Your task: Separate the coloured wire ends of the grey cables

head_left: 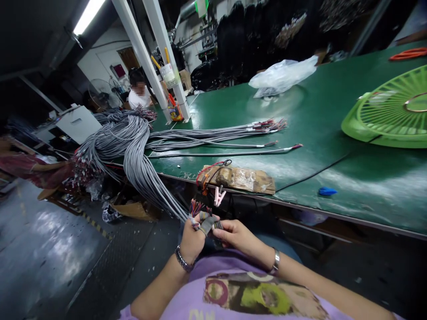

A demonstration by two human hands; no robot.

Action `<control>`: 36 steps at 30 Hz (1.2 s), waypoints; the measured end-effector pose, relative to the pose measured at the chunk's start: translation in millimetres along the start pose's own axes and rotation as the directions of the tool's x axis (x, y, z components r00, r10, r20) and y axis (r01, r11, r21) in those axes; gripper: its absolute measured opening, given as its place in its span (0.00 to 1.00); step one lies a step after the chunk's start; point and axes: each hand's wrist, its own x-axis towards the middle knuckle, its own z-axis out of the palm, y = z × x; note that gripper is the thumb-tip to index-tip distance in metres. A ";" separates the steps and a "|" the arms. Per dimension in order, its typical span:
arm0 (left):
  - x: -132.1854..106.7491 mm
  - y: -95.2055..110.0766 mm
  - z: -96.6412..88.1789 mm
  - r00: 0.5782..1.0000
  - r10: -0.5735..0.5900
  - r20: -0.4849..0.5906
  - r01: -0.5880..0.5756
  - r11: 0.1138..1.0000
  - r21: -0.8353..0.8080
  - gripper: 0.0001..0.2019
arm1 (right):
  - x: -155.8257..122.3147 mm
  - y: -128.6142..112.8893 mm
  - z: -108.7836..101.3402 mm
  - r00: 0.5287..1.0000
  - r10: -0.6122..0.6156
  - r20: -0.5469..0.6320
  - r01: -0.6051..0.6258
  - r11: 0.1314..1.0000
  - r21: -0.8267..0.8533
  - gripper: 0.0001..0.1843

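My left hand (pixel 194 240) is closed around the end of a bundle of grey cables (pixel 142 166), just in front of my body. Thin coloured wire ends (pixel 197 207) stick up above its fingers. Grey wrapping covers some of those fingers. Right beside it, my right hand (pixel 236 235) is closed in a pinch, its fingertips meeting those of my left hand. Whatever lies between the right fingertips is too small to make out. Just beyond the hands, a pink clothespin (pixel 219 196) sits at the table edge by a worn wooden block (pixel 245 178) with red and black leads.
More grey cables (pixel 213 137) lie along the green table (pixel 320 106). A green fan (pixel 390 111), a clear plastic bag (pixel 283 78) and a small blue object (pixel 327 191) rest there too. White posts (pixel 160 53) rise at the back left. Other people are at the left.
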 end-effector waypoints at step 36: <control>-8.4 -2.3 0.1 0.987 -0.072 -0.146 0.055 0.991 -0.122 0.08 | -0.6 -31.7 1.4 0.984 -0.036 -0.173 0.064 0.986 0.155 0.16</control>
